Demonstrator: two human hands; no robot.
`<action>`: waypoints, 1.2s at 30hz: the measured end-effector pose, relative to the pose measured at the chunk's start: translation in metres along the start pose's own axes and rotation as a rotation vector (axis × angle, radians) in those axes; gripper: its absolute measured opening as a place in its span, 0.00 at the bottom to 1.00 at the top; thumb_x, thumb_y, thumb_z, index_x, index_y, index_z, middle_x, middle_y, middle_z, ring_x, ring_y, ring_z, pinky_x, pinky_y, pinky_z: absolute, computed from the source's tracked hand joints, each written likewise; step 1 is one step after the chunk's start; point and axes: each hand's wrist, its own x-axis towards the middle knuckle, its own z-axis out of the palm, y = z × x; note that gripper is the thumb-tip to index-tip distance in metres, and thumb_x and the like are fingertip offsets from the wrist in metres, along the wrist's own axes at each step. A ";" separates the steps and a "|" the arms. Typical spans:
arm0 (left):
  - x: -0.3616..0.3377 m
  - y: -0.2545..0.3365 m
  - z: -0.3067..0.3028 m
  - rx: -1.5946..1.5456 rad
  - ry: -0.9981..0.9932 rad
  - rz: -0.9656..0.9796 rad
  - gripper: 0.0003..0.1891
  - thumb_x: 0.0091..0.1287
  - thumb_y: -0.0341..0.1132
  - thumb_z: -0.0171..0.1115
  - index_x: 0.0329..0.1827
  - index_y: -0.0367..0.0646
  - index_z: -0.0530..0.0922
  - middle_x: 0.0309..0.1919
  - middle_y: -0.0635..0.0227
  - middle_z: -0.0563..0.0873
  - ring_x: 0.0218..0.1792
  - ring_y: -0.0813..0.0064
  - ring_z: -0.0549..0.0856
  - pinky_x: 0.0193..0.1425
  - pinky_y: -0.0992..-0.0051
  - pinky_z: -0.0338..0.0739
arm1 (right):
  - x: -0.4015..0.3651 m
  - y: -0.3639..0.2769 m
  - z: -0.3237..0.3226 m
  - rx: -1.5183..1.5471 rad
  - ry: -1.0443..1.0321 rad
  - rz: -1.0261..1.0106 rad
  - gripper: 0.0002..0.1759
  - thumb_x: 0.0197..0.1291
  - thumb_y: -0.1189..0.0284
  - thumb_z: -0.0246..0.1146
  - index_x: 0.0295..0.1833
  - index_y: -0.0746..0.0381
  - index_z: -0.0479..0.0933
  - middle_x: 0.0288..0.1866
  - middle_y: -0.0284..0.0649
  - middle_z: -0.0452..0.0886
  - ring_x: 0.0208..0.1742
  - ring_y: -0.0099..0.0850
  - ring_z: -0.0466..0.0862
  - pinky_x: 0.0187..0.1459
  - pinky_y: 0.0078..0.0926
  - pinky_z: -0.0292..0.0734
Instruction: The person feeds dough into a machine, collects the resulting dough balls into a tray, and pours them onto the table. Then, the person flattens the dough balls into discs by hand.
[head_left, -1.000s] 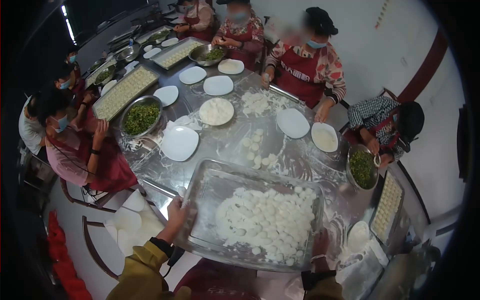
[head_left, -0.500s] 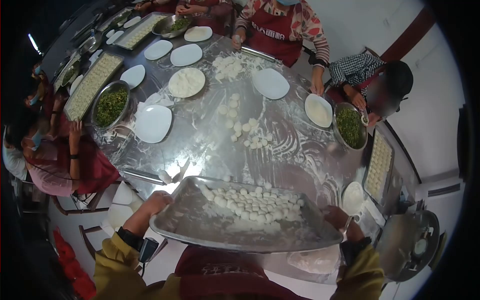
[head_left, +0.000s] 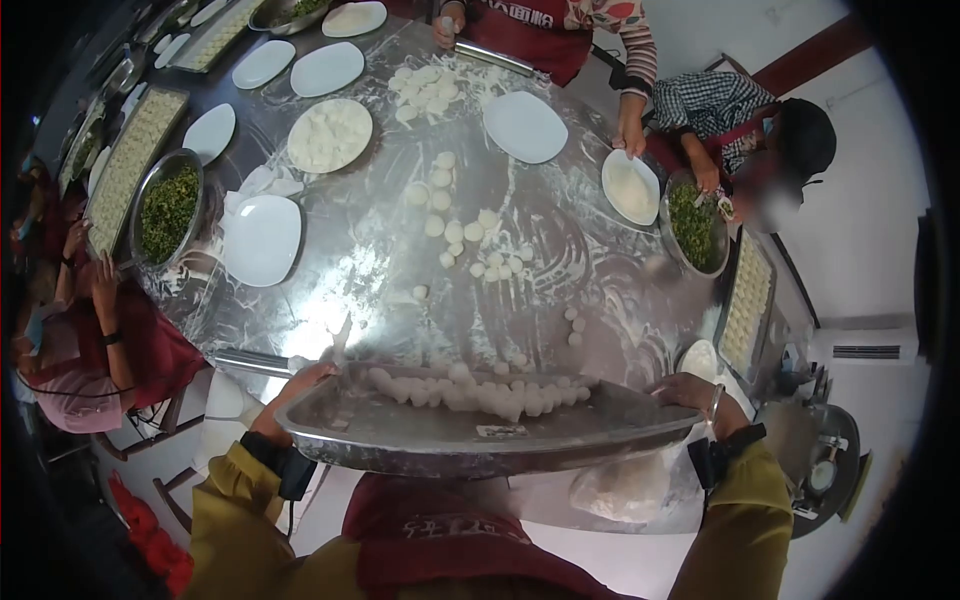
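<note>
A large metal tray [head_left: 400, 430] is tilted with its far side low, over the near edge of the floury steel table. My left hand [head_left: 300, 388] grips its left end, and my right hand [head_left: 700, 397] grips the right end; the fingers are partly hidden by the rim. Small white dough balls [head_left: 480, 393] are bunched along the tray's far side. Just past that rim, a few dough balls [head_left: 518, 361] lie on the table. Farther out are a short row of dough balls [head_left: 574, 326] and a scattered group of floured dough pieces [head_left: 475, 230].
Across the steel table [head_left: 400, 240] stand white plates [head_left: 262, 240], a plate of dough wrappers [head_left: 330, 135] and bowls of green filling [head_left: 170, 215] [head_left: 697, 225]. Trays of dumplings [head_left: 135, 165] [head_left: 748, 305] line both sides. A co-worker's hand [head_left: 628, 135] touches a flour plate [head_left: 630, 188].
The tray has tipped farther away from me, and its dough balls have slid together against the far side. Some dough balls have come onto the table beyond it. My view has shifted.
</note>
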 end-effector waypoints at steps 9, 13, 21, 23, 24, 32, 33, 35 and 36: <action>0.015 -0.006 -0.021 0.093 0.122 -0.058 0.14 0.68 0.39 0.55 0.47 0.38 0.80 0.37 0.63 0.85 0.35 0.71 0.84 0.45 0.71 0.80 | -0.039 -0.057 -0.003 0.097 0.010 0.136 0.14 0.61 0.69 0.62 0.48 0.65 0.83 0.59 0.50 0.81 0.56 0.37 0.83 0.59 0.28 0.75; -0.021 -0.006 0.022 0.322 0.167 0.099 0.12 0.68 0.39 0.57 0.42 0.38 0.81 0.34 0.65 0.84 0.34 0.74 0.83 0.42 0.72 0.78 | -0.045 -0.037 0.015 0.066 0.059 0.305 0.10 0.58 0.70 0.64 0.42 0.63 0.84 0.58 0.48 0.81 0.55 0.41 0.83 0.58 0.32 0.75; 0.006 -0.031 -0.014 0.145 0.168 -0.023 0.11 0.67 0.38 0.60 0.39 0.38 0.81 0.30 0.69 0.83 0.30 0.76 0.81 0.37 0.73 0.77 | -0.084 -0.030 0.039 0.320 0.223 0.227 0.18 0.59 0.75 0.65 0.56 0.62 0.81 0.48 0.36 0.84 0.49 0.24 0.81 0.51 0.21 0.75; 0.011 -0.038 -0.019 0.206 0.129 0.053 0.11 0.67 0.38 0.60 0.40 0.38 0.81 0.32 0.68 0.83 0.31 0.76 0.81 0.38 0.73 0.77 | -0.094 -0.022 0.041 0.344 0.269 0.276 0.19 0.60 0.77 0.63 0.59 0.62 0.80 0.45 0.31 0.83 0.43 0.19 0.79 0.47 0.18 0.74; 0.014 -0.043 -0.022 0.240 0.112 0.100 0.10 0.67 0.37 0.60 0.41 0.38 0.81 0.32 0.68 0.83 0.32 0.76 0.82 0.38 0.73 0.77 | -0.095 0.002 0.044 0.339 0.273 0.242 0.20 0.60 0.77 0.63 0.60 0.62 0.79 0.45 0.31 0.83 0.42 0.19 0.79 0.46 0.18 0.74; -0.013 -0.048 0.054 0.202 0.067 0.192 0.16 0.67 0.31 0.57 0.57 0.37 0.76 0.42 0.67 0.85 0.40 0.75 0.84 0.45 0.74 0.81 | -0.130 0.073 0.108 0.340 0.502 0.091 0.25 0.58 0.77 0.65 0.64 0.63 0.76 0.47 0.35 0.84 0.42 0.22 0.80 0.45 0.21 0.76; -0.016 -0.049 0.070 0.212 0.018 0.256 0.19 0.68 0.29 0.56 0.61 0.37 0.73 0.43 0.67 0.84 0.41 0.74 0.84 0.46 0.74 0.81 | -0.135 0.085 0.118 0.451 0.551 0.240 0.25 0.57 0.75 0.67 0.62 0.64 0.77 0.46 0.37 0.85 0.41 0.24 0.82 0.44 0.25 0.77; -0.020 -0.062 0.097 0.230 -0.096 0.370 0.25 0.68 0.27 0.54 0.70 0.39 0.67 0.46 0.67 0.84 0.43 0.73 0.84 0.49 0.74 0.81 | -0.143 0.129 0.128 0.425 0.524 0.124 0.22 0.56 0.69 0.70 0.56 0.66 0.79 0.43 0.43 0.85 0.40 0.28 0.82 0.42 0.29 0.77; -0.028 -0.068 0.112 0.254 -0.069 0.383 0.27 0.68 0.26 0.54 0.72 0.40 0.65 0.49 0.67 0.83 0.44 0.73 0.84 0.51 0.75 0.80 | -0.141 0.161 0.134 0.346 0.547 0.147 0.22 0.55 0.65 0.71 0.52 0.67 0.80 0.40 0.45 0.85 0.38 0.29 0.83 0.41 0.31 0.77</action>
